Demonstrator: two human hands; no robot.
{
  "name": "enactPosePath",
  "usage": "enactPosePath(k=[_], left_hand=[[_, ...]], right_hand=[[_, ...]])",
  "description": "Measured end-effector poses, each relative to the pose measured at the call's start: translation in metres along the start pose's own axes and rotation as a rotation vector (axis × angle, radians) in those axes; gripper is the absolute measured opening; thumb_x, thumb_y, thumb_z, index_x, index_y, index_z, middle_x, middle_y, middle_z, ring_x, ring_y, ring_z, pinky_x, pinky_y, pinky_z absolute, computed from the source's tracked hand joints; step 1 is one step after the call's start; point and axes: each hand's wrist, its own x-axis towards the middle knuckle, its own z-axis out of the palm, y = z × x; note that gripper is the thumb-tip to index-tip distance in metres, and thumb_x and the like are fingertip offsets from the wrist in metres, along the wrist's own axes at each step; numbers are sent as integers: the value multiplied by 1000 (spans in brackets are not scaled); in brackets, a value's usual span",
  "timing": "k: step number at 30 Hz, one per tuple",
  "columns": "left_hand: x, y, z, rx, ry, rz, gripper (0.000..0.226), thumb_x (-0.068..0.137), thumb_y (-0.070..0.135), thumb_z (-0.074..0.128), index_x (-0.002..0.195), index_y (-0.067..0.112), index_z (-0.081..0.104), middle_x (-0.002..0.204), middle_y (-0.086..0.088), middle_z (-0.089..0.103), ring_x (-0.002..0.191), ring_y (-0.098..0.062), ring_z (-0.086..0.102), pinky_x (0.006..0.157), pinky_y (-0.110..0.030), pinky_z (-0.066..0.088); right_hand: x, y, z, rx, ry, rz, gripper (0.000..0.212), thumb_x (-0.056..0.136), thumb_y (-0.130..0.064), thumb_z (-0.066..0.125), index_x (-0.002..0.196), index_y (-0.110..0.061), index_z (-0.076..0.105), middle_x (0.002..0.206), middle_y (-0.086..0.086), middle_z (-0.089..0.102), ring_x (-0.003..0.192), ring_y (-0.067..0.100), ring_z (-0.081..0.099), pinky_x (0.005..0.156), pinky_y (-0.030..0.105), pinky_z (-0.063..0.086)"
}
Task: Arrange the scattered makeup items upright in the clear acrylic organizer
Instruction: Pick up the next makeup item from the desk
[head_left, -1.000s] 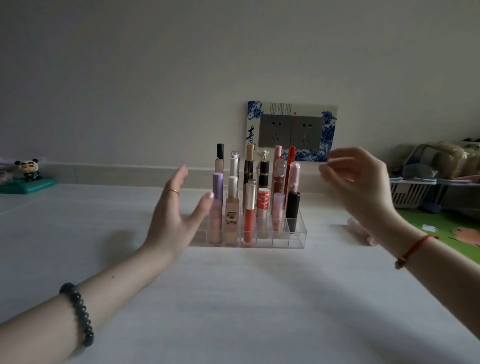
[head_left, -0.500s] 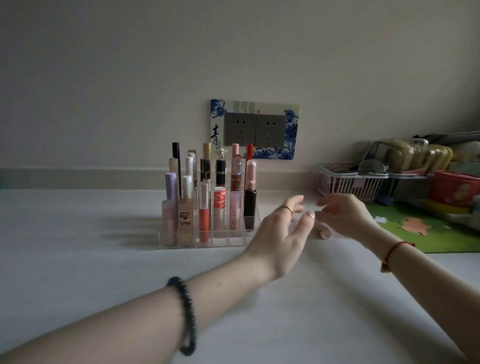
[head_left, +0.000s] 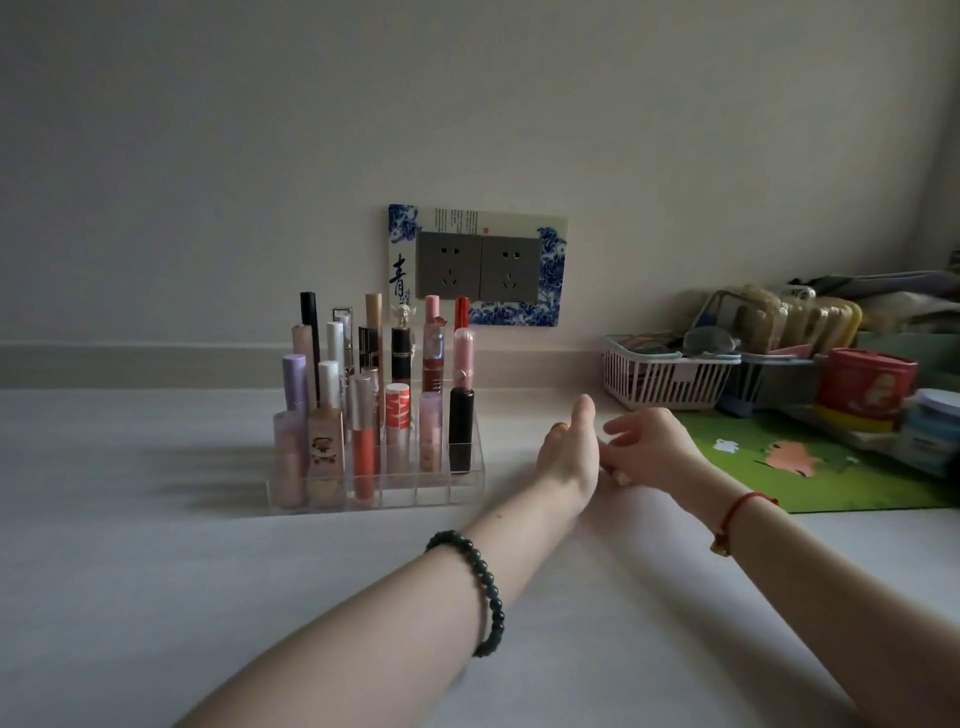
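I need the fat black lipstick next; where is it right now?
In the head view, the black lipstick stands upright at the right end of the clear organizer, beside a pale pink tube and left of the left hand.

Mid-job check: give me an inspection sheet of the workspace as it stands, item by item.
Surface: pale table, dimly lit.
Job's things: organizer holds many tubes upright; its front right slots look empty.
Clutter: basket, red tin and green mat at the right.
Hands: left hand and right hand meet right of the organizer, low over the table; whether the fingers hold anything is hidden.
Cables: nothing seen.
Surroundings: plain wall, socket plate behind the organizer.
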Motion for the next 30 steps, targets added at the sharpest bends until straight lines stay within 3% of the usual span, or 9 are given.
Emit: enactPosePath(k=[3, 6, 10, 13, 17, 21, 23, 26, 30], left_hand=[[-36, 29, -9, -1, 7, 104, 73, 60, 66, 27, 92, 9, 60, 103, -1, 63, 109, -26, 55, 102, -44, 38], [-59, 47, -20, 15, 44, 252, 25, 79, 47, 35, 68, 32, 52, 83, 14, 58, 105, -19, 57, 100, -39, 41], [-76, 52, -45, 25, 20, 382, 41, 86, 44, 36, 116, 24, 56, 122, 4, 59, 117, -10, 51, 106, -40, 37], [-94, 56, -72, 61, -14, 433, 46, 91, 41, 34, 129, 19, 47, 132, 1, 53, 122, -9, 47, 109, -38, 35], [-112, 52, -108, 123, -38, 504, 48, 84, 43, 36, 127, 24, 47, 132, 5, 53, 123, -5, 46, 110, -34, 33], [-119, 43, -136, 152, -13, 499, 30, 80, 39, 39, 106, 40, 55, 114, 19, 61, 120, -4, 49, 110, -34, 33], [-121, 42, -145, 163, -15, 515, 27, 81, 34, 41, 102, 40, 56, 106, 26, 62, 117, 0, 51, 106, -26, 35], [-124, 41, -157, 151, -37, 503, 39, 89, 6, 43, 117, 32, 48, 109, 25, 56, 104, 15, 52, 96, -11, 38], [-124, 38, -167, 217, -31, 474, 58, 84, -15, 35, 102, 39, 45, 105, 26, 52, 92, 25, 51, 93, -4, 35]], right_hand=[[-5, -7, -4, 269, 4, -13, 53, 74, -26, 70, 118, -2, 54, 70, 2, 64, 45, 7, 55, 52, 17, 51], [-13, -22, -11, 490, -47, -69, 44, 74, -21, 70, 115, -9, 59, 82, 5, 69, 64, 13, 61, 61, 20, 54], [-27, -44, -10, 677, -168, -172, 40, 76, -5, 65, 114, -18, 59, 95, 9, 68, 80, 17, 65, 64, 22, 55], [-40, -60, 0, 695, -176, -270, 41, 75, -5, 65, 112, -20, 57, 97, 9, 65, 83, 19, 66, 70, 27, 56], [-55, -77, 20, 641, -198, -405, 43, 75, 0, 64, 109, -24, 54, 98, 12, 63, 86, 22, 67, 76, 33, 56], [-64, -93, 38, 581, -195, -481, 36, 78, -8, 64, 110, -18, 54, 95, 7, 64, 79, 11, 67, 68, 22, 56], [-66, -100, 47, 554, -204, -496, 32, 79, -10, 63, 108, -16, 53, 94, 4, 64, 73, 4, 65, 63, 16, 53], [-64, -107, 60, 517, -215, -507, 33, 78, -6, 63, 107, -15, 52, 94, 4, 62, 76, 5, 64, 63, 16, 54], [-60, -109, 72, 461, -184, -510, 35, 76, -2, 64, 106, -15, 51, 98, 6, 60, 86, 15, 63, 70, 24, 56]])
